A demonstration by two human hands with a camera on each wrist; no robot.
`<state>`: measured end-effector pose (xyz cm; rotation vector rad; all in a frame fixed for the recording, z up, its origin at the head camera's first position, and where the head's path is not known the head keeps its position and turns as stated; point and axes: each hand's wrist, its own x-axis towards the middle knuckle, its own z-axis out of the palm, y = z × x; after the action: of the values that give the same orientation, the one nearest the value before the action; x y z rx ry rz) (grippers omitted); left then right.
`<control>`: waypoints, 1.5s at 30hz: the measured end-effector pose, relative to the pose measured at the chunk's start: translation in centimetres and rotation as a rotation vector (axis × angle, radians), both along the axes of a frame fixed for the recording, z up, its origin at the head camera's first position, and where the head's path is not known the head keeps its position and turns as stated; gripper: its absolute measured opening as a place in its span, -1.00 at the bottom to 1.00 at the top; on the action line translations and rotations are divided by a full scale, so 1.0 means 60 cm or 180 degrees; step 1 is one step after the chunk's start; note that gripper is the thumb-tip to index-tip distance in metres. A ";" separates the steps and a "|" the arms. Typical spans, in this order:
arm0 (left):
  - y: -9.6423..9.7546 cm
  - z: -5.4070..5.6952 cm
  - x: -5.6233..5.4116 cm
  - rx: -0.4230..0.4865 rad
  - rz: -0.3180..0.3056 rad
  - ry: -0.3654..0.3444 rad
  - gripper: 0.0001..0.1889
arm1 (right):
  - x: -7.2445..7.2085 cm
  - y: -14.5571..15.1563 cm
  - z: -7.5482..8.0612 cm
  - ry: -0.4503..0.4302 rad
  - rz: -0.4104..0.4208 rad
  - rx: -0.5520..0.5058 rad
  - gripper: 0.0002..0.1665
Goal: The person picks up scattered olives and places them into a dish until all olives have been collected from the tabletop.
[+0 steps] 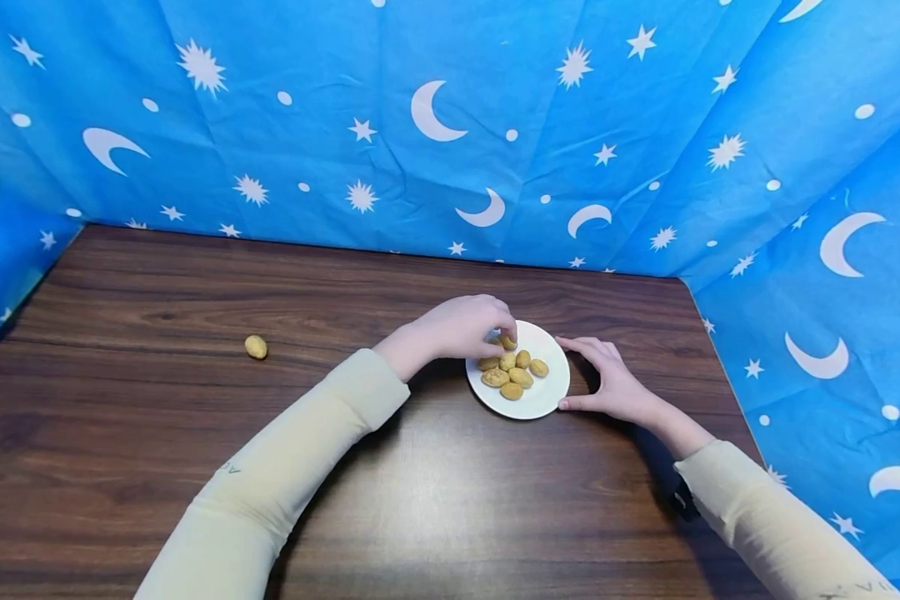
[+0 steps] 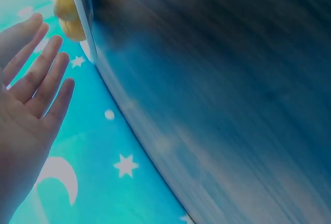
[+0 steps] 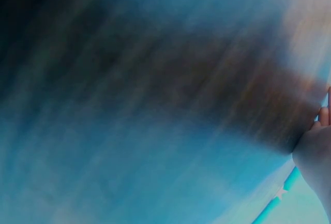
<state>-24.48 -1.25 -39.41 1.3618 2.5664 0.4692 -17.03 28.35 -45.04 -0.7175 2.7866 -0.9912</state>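
Note:
A white plate point(image 1: 546, 403) on the table carries several small yellow-brown potatoes point(image 1: 521, 377). My left hand point(image 1: 468, 327) reaches over its left edge, fingertips pointing down beside the potatoes at the back. In the left wrist view the fingers of the left hand point(image 2: 39, 84) are loosely spread and the palm bears nothing, with the potatoes point(image 2: 72, 27) just beyond the fingertips. Thumb and fingers of my right hand point(image 1: 611, 383) hold the plate's right rim from two sides. Only part of the right hand point(image 3: 316, 141) shows in the right wrist view, low by the table.
A single potato point(image 1: 256, 347) lies on the left part of the dark wooden table point(image 1: 157, 400). Blue cloth point(image 1: 322, 108) with white moons and stars hangs along the table's back edge and at both sides.

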 end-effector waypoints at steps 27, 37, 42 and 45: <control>-0.235 0.009 -0.013 0.0212 0.0867 -0.0078 -0.71 | 0.000 0.002 -0.003 -0.0111 -0.0034 0.0000 0.09; -0.324 0.002 0.005 0.0240 0.1242 -0.0165 -0.70 | 0.000 0.003 0.000 -0.0060 -0.0028 -0.0014 0.09; -0.359 0.002 0.014 0.0253 0.1382 -0.0194 -0.69 | 0.001 0.002 0.000 -0.0069 -0.0015 -0.0011 0.09; -0.379 0.001 0.021 0.0214 0.1496 -0.0223 -0.69 | 0.001 0.002 -0.001 -0.0047 0.0004 -0.0057 0.10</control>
<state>-23.21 -23.97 -39.33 0.7298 2.8252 0.6665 -16.99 28.48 -45.09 -0.7113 2.7678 -1.0185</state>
